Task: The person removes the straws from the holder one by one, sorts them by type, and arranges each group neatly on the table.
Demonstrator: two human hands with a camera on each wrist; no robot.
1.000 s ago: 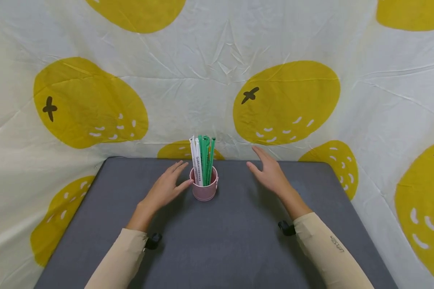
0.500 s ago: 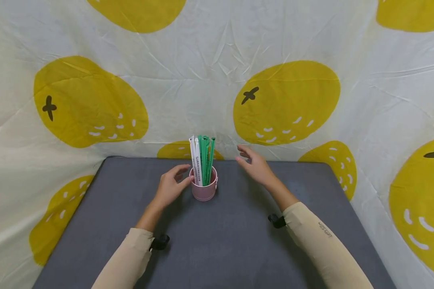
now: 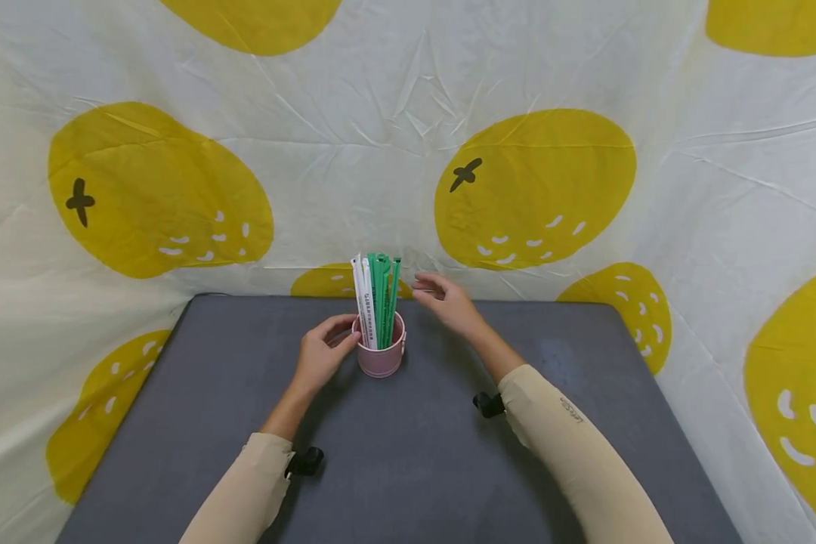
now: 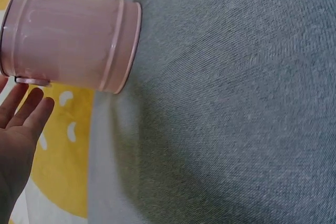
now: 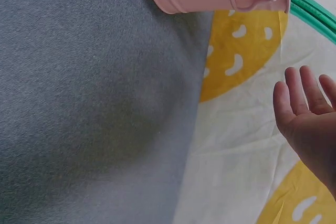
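Pink bucket upright, far middle of table. Left hand at its left side, grip apart, contact unclear. Right hand just right, grip apart. Inside: green straws, white straws to their left.

The head view looks forward and down from above the near side of the gray table, far enough back to frame both hands and the printed cloth behind. The left wrist view, turned sideways, looks low and close past the left hand; the right wrist view, tipped the opposite way, looks past the right hand. All three share the pink bucket.
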